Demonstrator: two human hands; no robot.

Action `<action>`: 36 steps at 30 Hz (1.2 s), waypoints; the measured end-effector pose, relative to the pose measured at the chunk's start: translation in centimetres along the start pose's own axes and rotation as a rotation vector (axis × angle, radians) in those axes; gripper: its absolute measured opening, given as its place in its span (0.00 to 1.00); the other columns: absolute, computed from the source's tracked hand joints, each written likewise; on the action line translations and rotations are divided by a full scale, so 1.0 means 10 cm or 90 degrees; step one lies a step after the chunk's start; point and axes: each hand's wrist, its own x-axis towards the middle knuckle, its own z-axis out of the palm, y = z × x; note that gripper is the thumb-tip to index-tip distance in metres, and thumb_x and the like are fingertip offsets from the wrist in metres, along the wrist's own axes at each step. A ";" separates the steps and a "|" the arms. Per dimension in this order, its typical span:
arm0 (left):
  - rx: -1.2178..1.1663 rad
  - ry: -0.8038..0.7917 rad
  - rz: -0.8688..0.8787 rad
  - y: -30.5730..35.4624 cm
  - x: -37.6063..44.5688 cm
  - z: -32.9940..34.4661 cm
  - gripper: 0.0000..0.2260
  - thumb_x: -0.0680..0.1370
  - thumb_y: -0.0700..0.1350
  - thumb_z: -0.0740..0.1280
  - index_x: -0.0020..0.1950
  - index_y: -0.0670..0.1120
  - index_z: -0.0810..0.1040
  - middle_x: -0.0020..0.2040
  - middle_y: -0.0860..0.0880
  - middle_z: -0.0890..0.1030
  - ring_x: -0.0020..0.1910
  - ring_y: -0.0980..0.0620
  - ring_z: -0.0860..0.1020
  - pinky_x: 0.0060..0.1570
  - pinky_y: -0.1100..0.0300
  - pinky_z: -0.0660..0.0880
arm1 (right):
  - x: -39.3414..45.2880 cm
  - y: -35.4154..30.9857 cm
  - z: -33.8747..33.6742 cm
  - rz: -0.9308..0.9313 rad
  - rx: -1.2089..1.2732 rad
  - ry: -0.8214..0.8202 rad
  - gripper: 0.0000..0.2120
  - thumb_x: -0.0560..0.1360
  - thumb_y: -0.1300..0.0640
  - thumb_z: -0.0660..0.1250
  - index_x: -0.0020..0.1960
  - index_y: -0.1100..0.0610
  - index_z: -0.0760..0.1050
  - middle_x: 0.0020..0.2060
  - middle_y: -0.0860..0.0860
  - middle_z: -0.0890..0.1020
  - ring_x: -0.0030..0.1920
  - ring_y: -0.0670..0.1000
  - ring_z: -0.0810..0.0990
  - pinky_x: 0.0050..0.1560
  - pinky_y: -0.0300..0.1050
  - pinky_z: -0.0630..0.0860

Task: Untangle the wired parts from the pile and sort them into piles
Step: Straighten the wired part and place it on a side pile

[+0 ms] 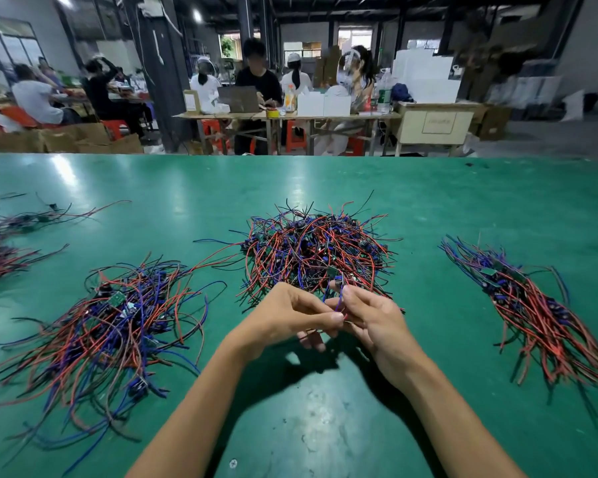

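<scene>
You have four piles of wired parts on the green tabletop (428,201). The big tangled pile (315,250) sits in the middle, just past your hands. One sorted pile (118,326) lies to your left, spread wide and loose. Another sorted pile (539,305) lies to your right, with its wires laid mostly the same way in a long strip. A fourth pile (0,246) sits far off at the left edge, and you can only see part of it.

Every pile is made of thin red, blue and black wires. Small green boards and dark little parts show among the wires.

You have two hands at work, close together near the front edge of the middle pile. Your left hand (290,319) has its fingers curled, with thumb and fingertips pinching thin wires. Your right hand (370,319) is curled too, and it pinches a blue wire (339,300) that runs up to a small dark part (338,280) at the edge of the pile. Your fingertips nearly touch each other. Both of your arms are bare and reach in from the bottom.

Beyond the tabletop, several people sit at other tables with boxes and red stools
</scene>
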 end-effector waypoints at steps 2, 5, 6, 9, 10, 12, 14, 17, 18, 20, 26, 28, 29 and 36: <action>0.019 0.006 -0.021 0.00 -0.02 -0.05 0.09 0.74 0.51 0.77 0.45 0.46 0.88 0.42 0.43 0.87 0.36 0.49 0.84 0.31 0.61 0.78 | 0.00 0.02 -0.01 -0.018 -0.032 0.023 0.10 0.81 0.55 0.66 0.46 0.58 0.82 0.42 0.58 0.86 0.36 0.49 0.83 0.37 0.37 0.81; 0.034 0.042 -0.026 0.00 -0.03 -0.13 0.12 0.73 0.54 0.77 0.45 0.45 0.87 0.42 0.42 0.86 0.37 0.49 0.83 0.32 0.63 0.75 | -0.01 0.01 -0.04 -0.031 -0.038 0.075 0.07 0.82 0.57 0.64 0.55 0.56 0.81 0.35 0.53 0.85 0.29 0.46 0.79 0.32 0.35 0.77; 0.030 0.056 -0.015 0.01 -0.04 -0.16 0.13 0.73 0.54 0.76 0.46 0.45 0.87 0.42 0.43 0.86 0.38 0.50 0.82 0.34 0.63 0.75 | -0.01 0.00 -0.06 -0.026 -0.043 0.088 0.08 0.83 0.58 0.64 0.57 0.55 0.81 0.34 0.52 0.84 0.28 0.45 0.77 0.30 0.34 0.76; -0.025 0.047 0.014 0.03 -0.06 -0.27 0.14 0.76 0.55 0.73 0.48 0.45 0.87 0.47 0.46 0.86 0.38 0.51 0.79 0.37 0.63 0.74 | 0.00 -0.05 -0.10 -0.004 -0.055 0.109 0.11 0.84 0.57 0.61 0.56 0.54 0.83 0.32 0.50 0.82 0.25 0.45 0.74 0.27 0.33 0.70; -0.042 0.034 0.012 0.04 -0.07 -0.30 0.14 0.76 0.55 0.73 0.50 0.45 0.86 0.46 0.46 0.86 0.37 0.52 0.79 0.36 0.64 0.74 | 0.00 -0.06 -0.11 0.002 -0.050 0.113 0.12 0.84 0.56 0.61 0.56 0.53 0.83 0.31 0.50 0.82 0.25 0.45 0.72 0.26 0.34 0.69; -0.034 0.025 -0.003 0.02 -0.08 -0.33 0.16 0.76 0.58 0.72 0.52 0.47 0.87 0.43 0.46 0.85 0.35 0.52 0.77 0.34 0.66 0.73 | 0.00 -0.09 -0.13 0.005 -0.023 0.114 0.13 0.83 0.56 0.60 0.55 0.53 0.83 0.31 0.49 0.80 0.25 0.45 0.69 0.25 0.34 0.65; 0.019 0.059 -0.022 -0.02 -0.08 -0.32 0.17 0.75 0.62 0.72 0.50 0.50 0.87 0.41 0.48 0.85 0.34 0.54 0.75 0.33 0.66 0.72 | -0.01 -0.12 -0.15 -0.004 0.001 0.103 0.13 0.82 0.56 0.60 0.55 0.52 0.84 0.31 0.47 0.78 0.25 0.44 0.66 0.25 0.35 0.63; 0.072 0.095 -0.032 -0.05 -0.05 -0.30 0.12 0.77 0.59 0.71 0.46 0.51 0.87 0.39 0.50 0.85 0.32 0.54 0.74 0.32 0.66 0.71 | -0.03 -0.13 -0.16 -0.023 0.014 0.073 0.13 0.81 0.55 0.61 0.56 0.51 0.84 0.31 0.46 0.76 0.25 0.44 0.65 0.24 0.36 0.63; 0.081 0.101 -0.031 -0.05 -0.04 -0.29 0.12 0.77 0.58 0.71 0.45 0.51 0.87 0.38 0.50 0.85 0.31 0.55 0.75 0.31 0.67 0.71 | -0.04 -0.14 -0.16 -0.026 0.014 0.064 0.14 0.81 0.55 0.60 0.56 0.50 0.84 0.31 0.46 0.76 0.26 0.44 0.65 0.25 0.36 0.63; 0.145 0.161 -0.008 -0.06 -0.03 -0.26 0.11 0.77 0.57 0.72 0.43 0.51 0.87 0.35 0.55 0.84 0.30 0.58 0.75 0.32 0.70 0.70 | -0.04 -0.13 -0.16 -0.032 0.012 0.045 0.14 0.81 0.55 0.60 0.55 0.49 0.85 0.32 0.47 0.76 0.25 0.44 0.65 0.24 0.36 0.62; -0.061 0.165 0.018 0.10 0.01 -0.10 0.20 0.80 0.61 0.63 0.53 0.48 0.86 0.47 0.50 0.87 0.37 0.55 0.80 0.34 0.66 0.74 | -0.07 -0.12 -0.12 -0.043 -0.074 -0.006 0.14 0.80 0.55 0.61 0.56 0.48 0.85 0.33 0.48 0.78 0.27 0.44 0.65 0.26 0.37 0.60; -0.089 0.142 0.028 0.10 0.01 -0.06 0.19 0.79 0.60 0.66 0.53 0.47 0.86 0.49 0.48 0.87 0.40 0.54 0.82 0.35 0.66 0.75 | -0.10 -0.13 -0.09 -0.052 -0.154 -0.043 0.11 0.79 0.55 0.65 0.56 0.50 0.85 0.36 0.51 0.81 0.30 0.44 0.71 0.28 0.37 0.65; -0.092 0.148 0.036 0.09 0.01 -0.05 0.16 0.78 0.58 0.69 0.53 0.47 0.86 0.49 0.48 0.87 0.42 0.54 0.83 0.38 0.64 0.75 | -0.12 -0.13 -0.07 -0.056 -0.182 -0.063 0.10 0.78 0.55 0.68 0.56 0.50 0.86 0.37 0.52 0.83 0.31 0.44 0.74 0.28 0.37 0.68; -0.186 0.121 0.083 0.03 0.01 -0.07 0.16 0.74 0.47 0.75 0.61 0.47 0.81 0.53 0.45 0.87 0.49 0.50 0.85 0.53 0.57 0.81 | -0.22 -0.13 0.04 -0.039 -0.215 -0.140 0.10 0.73 0.49 0.73 0.52 0.51 0.87 0.46 0.56 0.87 0.44 0.47 0.84 0.41 0.45 0.83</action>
